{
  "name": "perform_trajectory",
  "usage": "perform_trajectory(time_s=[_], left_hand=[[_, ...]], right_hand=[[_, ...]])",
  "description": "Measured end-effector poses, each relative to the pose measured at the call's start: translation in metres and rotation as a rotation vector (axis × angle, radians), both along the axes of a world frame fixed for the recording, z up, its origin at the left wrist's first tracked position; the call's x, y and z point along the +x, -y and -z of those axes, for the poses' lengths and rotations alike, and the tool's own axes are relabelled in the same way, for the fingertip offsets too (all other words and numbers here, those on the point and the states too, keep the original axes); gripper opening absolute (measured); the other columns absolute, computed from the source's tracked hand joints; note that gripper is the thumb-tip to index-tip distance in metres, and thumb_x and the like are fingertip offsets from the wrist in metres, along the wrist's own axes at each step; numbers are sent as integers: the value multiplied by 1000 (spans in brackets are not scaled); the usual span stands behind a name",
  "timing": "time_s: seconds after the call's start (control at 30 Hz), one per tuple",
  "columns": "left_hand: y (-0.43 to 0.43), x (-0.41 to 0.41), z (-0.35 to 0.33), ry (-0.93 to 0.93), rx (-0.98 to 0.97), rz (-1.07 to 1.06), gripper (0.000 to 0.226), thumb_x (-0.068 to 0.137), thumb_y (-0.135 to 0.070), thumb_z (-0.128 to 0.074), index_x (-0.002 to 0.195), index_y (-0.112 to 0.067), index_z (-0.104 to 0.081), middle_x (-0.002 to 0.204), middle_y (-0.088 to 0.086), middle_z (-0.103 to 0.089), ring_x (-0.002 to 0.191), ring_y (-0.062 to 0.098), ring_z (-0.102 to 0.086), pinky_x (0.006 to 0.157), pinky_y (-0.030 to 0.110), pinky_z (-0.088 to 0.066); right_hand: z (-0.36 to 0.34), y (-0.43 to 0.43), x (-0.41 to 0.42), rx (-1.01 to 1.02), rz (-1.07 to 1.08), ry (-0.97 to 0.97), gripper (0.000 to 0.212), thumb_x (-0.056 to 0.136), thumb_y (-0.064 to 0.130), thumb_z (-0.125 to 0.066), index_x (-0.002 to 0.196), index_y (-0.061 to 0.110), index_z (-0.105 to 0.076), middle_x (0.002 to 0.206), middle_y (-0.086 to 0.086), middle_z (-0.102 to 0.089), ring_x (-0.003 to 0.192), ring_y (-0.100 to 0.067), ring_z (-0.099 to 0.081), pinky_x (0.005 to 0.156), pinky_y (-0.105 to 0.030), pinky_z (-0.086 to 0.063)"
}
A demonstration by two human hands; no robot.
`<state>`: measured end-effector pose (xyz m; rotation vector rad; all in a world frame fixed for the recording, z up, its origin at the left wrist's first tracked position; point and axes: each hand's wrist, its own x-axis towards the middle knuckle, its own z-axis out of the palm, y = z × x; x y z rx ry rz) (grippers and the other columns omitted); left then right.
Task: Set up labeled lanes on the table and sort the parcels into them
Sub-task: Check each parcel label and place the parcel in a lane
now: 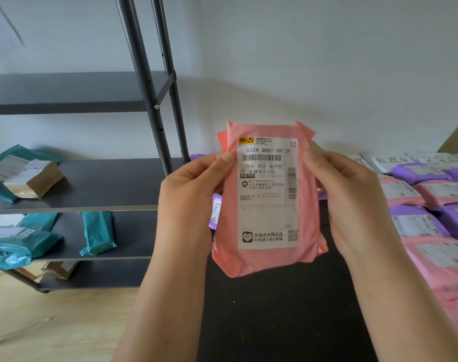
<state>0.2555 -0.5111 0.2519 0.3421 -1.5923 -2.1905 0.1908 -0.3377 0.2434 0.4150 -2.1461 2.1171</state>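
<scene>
While the pink parcel [267,205] is held upright above the table [274,309], misfiling looms.
Fingers [224,159] of left hand [188,189] and right hand [345,194] pinch its side edges; lane labels [389,160] sit partly hidden, so it could join the wrong lane.

pink parcel [268,259] label: 502a q887-00 | q887 | lane sign [391,160]: 处理中

One view: head-worn wide-angle, facing forward and slightly down. Close on pink plastic mailer parcel [267,205], frame centre. Black tabletop [274,322] low and right, dark grey metal shelf rack [105,184] left, white wall [327,61] behind.
</scene>
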Motion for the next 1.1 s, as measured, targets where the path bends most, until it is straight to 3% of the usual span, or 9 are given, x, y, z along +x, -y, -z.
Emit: perform_trajectory(time_s=[0.07, 0.13, 0.23, 0.37, 0.53, 0.7, 0.8, 1.0, 1.1], left_hand=[[2, 0, 0, 2, 30, -47, 14, 74, -32, -75, 78, -19, -80, 86, 6, -77, 76, 18, -75, 61, 21, -57], [5, 0, 1, 13, 49, -100, 12, 82, -27, -74, 75, -20, -80, 84, 4, -77, 73, 15, -75, 60, 19, -56], [6, -1, 5, 40, 47, -142, 15, 88, -26, -71, 78, -19, -79, 85, 3, -77, 75, 15, -74, 61, 19, -56], [5, -4, 11, 68, -40, -160, 14, 91, -29, -68, 93, -18, -78, 88, -2, -77, 78, 11, -74, 63, 17, -56], [6, -9, 18, 179, -165, 8, 11, 88, -32, -71, 88, -26, -80, 92, -4, -77, 89, 16, -74, 83, 34, -57], [3, -11, 22, 224, -218, 119, 6, 85, -24, -75, 86, -20, -80, 86, -2, -78, 78, 14, -75, 68, 23, -57], [3, -12, 24, 215, -205, 70, 5, 85, -20, -75, 82, -18, -79, 84, 0, -78, 75, 15, -74, 63, 24, -55], [7, -18, 27, 209, -99, -61, 11, 85, -21, -75, 76, -18, -79, 85, 7, -77, 77, 24, -69, 78, 40, -56], [11, -21, 30, 234, -22, -64, 10, 82, -19, -78, 76, -12, -78, 86, 10, -77, 77, 25, -70, 76, 37, -56]], right_hand=[[3, -2, 0, 74, -55, 39, 57, 75, 58, -67, 89, 4, -70, 85, -4, -74, 82, -19, -71, 78, -39, -56], [6, -4, 1, 137, -123, 78, 55, 70, 58, -69, 89, 6, -72, 87, -3, -75, 84, -19, -73, 79, -43, -60], [9, -5, 3, 174, -193, 72, 27, 73, 46, -70, 85, 23, -77, 88, 4, -77, 85, -13, -74, 65, -29, -62], [10, -4, 3, 85, -157, 80, 19, 74, 40, -69, 84, 25, -78, 84, 1, -77, 78, -16, -75, 51, -19, -54], [9, -2, -3, -115, 14, 200, 14, 87, 19, -72, 79, 26, -81, 89, 0, -78, 82, -17, -75, 69, -29, -61], [11, -2, -8, -240, 55, 359, 7, 85, 19, -74, 86, 16, -80, 95, -4, -78, 88, -22, -76, 75, -35, -58], [14, -2, -10, -209, 59, 371, 9, 87, 22, -74, 84, 18, -80, 95, -3, -78, 89, -21, -75, 77, -38, -57], [11, -2, -6, -40, -12, 248, 11, 88, 27, -71, 82, 26, -80, 90, 4, -78, 83, -7, -71, 80, -28, -48], [8, -2, -6, -19, -7, 201, 16, 86, 23, -73, 99, 29, -77, 94, 5, -77, 87, -11, -73, 74, -27, -49]])
